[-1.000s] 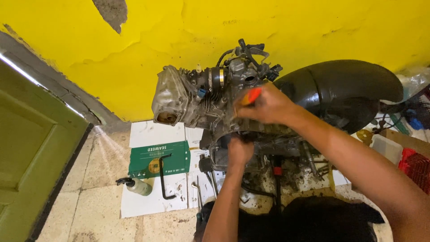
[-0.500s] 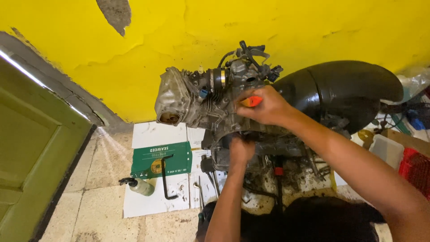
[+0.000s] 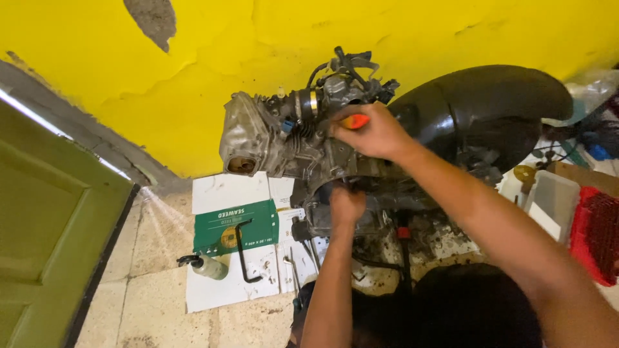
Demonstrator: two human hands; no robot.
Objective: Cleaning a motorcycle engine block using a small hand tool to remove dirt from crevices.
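Observation:
A grimy grey motorcycle engine (image 3: 277,138) stands against the yellow wall, with a carburettor (image 3: 348,80) and hoses on top. My right hand (image 3: 374,135) is closed around an orange-handled tool (image 3: 354,120), its tip hidden against the engine's upper part. My left hand (image 3: 346,207) reaches in lower down and presses on the dark underside of the engine; its fingers are curled and what they hold is hidden.
A black rounded fender (image 3: 483,109) sits right of the engine. On the tiled floor lie flattened white and green cardboard (image 3: 235,225), a black L-shaped wrench (image 3: 243,251), a small spray bottle (image 3: 205,265) and spanners (image 3: 290,264). A green door (image 3: 39,232) stands left; a red bin (image 3: 596,235) right.
The view has shifted slightly. My right hand has edged a little toward the engine top with the orange tool; my left hand stays low on the engine.

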